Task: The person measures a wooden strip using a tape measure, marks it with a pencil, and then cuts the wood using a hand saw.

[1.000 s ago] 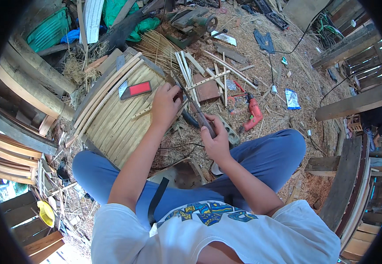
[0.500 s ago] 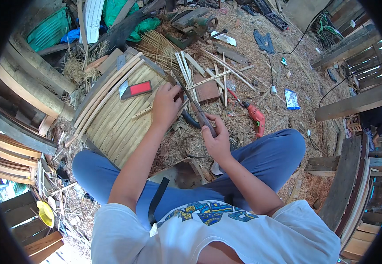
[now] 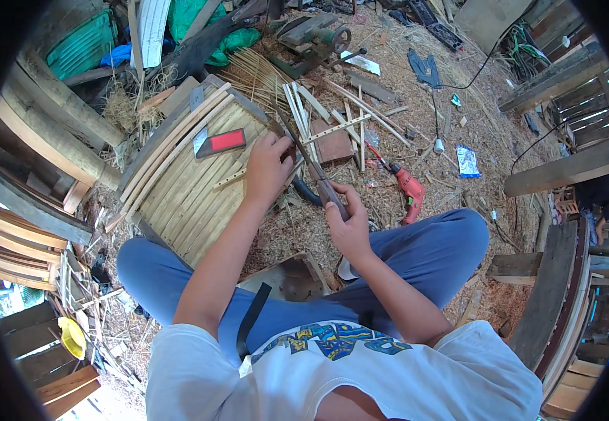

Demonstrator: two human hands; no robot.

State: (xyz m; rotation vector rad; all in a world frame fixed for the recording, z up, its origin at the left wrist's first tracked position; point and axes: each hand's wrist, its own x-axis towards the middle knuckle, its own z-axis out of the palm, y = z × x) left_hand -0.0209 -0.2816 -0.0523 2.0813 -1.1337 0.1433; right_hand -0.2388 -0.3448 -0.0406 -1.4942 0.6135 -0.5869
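My right hand (image 3: 350, 223) is closed round the dark wooden handle of a long, narrow-bladed knife (image 3: 303, 151). Its blade slants up and away to the left, past the fingers of my left hand (image 3: 269, 168). Those fingers are curled over a thin pale wooden strip (image 3: 336, 130) with a row of small holes; a length of similar strip shows on the other side of the hand. Beneath is a slatted wooden work surface (image 3: 188, 186). A try square (image 3: 221, 143) with a red-faced stock lies on it, left of my left hand.
A red power drill (image 3: 409, 193) lies on the shavings-strewn ground to the right. Loose wooden sticks (image 3: 301, 105) and a brown block (image 3: 332, 140) lie beyond my hands. A metal machine (image 3: 315, 42) stands farther off. A wooden box (image 3: 294, 277) sits between my legs.
The whole view has shifted slightly. Both hands keep nearly the same hold and position, with the knife still lying across the strip.
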